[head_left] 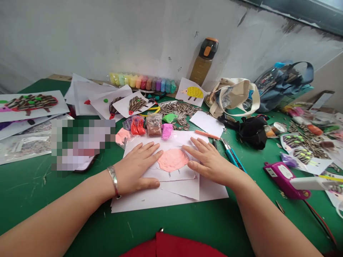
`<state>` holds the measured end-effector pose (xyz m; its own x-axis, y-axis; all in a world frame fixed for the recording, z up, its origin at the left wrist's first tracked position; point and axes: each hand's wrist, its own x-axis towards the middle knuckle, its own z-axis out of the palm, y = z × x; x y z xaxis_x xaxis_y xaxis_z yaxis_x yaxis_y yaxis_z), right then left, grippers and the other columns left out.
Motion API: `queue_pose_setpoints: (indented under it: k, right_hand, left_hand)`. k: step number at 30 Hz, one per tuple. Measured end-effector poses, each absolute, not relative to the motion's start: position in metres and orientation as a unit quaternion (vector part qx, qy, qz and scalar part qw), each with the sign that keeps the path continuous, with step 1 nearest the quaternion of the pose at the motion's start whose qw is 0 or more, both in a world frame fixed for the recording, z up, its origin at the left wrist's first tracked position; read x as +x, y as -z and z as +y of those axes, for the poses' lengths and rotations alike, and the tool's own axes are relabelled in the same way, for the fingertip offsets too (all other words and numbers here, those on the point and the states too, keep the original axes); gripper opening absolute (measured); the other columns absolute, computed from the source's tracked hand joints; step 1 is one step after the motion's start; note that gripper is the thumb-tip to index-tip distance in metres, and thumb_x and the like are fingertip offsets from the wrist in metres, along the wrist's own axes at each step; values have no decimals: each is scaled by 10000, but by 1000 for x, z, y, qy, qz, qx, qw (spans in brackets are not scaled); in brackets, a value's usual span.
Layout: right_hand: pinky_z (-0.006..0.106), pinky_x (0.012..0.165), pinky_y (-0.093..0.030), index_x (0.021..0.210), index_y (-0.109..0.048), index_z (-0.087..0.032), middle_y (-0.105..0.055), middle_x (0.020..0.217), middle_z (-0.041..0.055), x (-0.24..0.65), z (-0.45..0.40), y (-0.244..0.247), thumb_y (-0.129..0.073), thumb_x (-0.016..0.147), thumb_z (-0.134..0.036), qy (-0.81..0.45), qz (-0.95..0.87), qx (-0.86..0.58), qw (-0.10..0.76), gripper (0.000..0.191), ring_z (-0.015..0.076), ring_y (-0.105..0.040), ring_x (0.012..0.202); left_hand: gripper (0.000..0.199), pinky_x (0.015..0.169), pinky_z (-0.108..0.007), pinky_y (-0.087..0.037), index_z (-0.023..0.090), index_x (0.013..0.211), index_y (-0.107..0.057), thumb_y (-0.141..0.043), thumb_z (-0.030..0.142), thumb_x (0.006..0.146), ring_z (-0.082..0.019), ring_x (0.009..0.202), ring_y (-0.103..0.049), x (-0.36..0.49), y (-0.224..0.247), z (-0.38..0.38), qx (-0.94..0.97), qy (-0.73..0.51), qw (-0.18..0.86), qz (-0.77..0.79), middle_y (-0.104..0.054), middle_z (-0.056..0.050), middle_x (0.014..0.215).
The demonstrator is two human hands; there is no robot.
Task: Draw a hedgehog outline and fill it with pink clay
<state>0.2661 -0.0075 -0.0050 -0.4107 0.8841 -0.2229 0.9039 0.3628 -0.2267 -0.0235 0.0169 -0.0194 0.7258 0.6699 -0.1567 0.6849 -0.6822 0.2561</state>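
Pink modelling clay (173,160) is spread in a flat rounded patch on a small white drawing card (175,175), with short pen-drawn legs showing below it. The card rests on a stack of white paper (134,201). My left hand (140,162) lies flat on the card's left side, fingers stretched out and fingertips at the clay's edge. On the right, my right hand (207,159) is spread over the paper, its thumb and fingers close to the clay. Neither hand holds anything. Packets of red clay (137,125), brown clay (154,125) and purple clay (167,131) lie just behind the paper.
A blue utility knife (233,155) and an orange pen-like tool (207,134) lie to the right. Sunflower seeds (184,110) are heaped behind. A bottle (204,60) stands by the wall, near a cloth bag (235,94). Finished seed pictures (30,103) lie left, a magenta glue gun-like device (286,178) right.
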Motion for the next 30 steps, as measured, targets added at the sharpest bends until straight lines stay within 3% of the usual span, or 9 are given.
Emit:
queue_pose_setpoints:
  k: [5, 12, 15, 21, 26, 30]
  right_hand:
    - [629, 1114, -113, 1501, -217, -347, -142, 1590, 67, 255, -16, 5, -244, 902, -689, 124, 836, 531, 64, 691, 347, -57, 1444]
    - [634, 1102, -156, 1492, -261, -344, -102, 1595, 84, 266, -13, -4, -226, 905, -685, 101, 823, 556, 55, 680, 356, -68, 1443]
    - [645, 1098, -151, 1477, -300, -358, -159, 1588, 75, 262, -17, -4, -249, 905, -679, 97, 835, 537, 66, 658, 362, -88, 1441]
    - [618, 1131, -36, 1442, -411, -227, -261, 1558, 96, 246, -27, -1, -260, 898, -682, 41, 851, 521, 53, 726, 357, -60, 1446]
    - [604, 1128, -128, 1471, -348, -255, -192, 1580, 86, 252, -23, -7, -245, 902, -682, 61, 842, 535, 39, 719, 345, -94, 1446]
    - [615, 1123, -114, 1479, -334, -234, -184, 1581, 98, 249, -22, -5, -277, 899, -676, 55, 839, 541, 33, 730, 358, -79, 1445]
  left_hand:
    - [879, 1156, -495, -114, 203, 1495, -278, -490, 713, 812, -324, 1438, -156, -22, 18, 17, 917, 40, 148, 368, -184, -117, 1566]
    - [870, 1157, -483, -123, 196, 1492, -286, -490, 709, 819, -315, 1438, -168, -22, 16, 15, 918, 38, 133, 373, -193, -112, 1565]
    - [873, 1157, -488, -117, 194, 1495, -278, -487, 708, 822, -322, 1439, -154, -22, 16, 16, 917, 44, 142, 370, -179, -116, 1568]
    - [887, 1155, -510, -91, 199, 1502, -257, -450, 734, 822, -338, 1441, -128, -25, 19, 21, 917, 51, 165, 359, -157, -119, 1572]
    - [893, 1153, -515, -94, 199, 1502, -258, -442, 742, 817, -347, 1440, -122, -24, 20, 21, 916, 56, 165, 361, -142, -117, 1574]
    - [894, 1152, -518, -96, 193, 1502, -259, -455, 734, 817, -344, 1440, -122, -23, 18, 21, 915, 61, 167, 362, -151, -122, 1572]
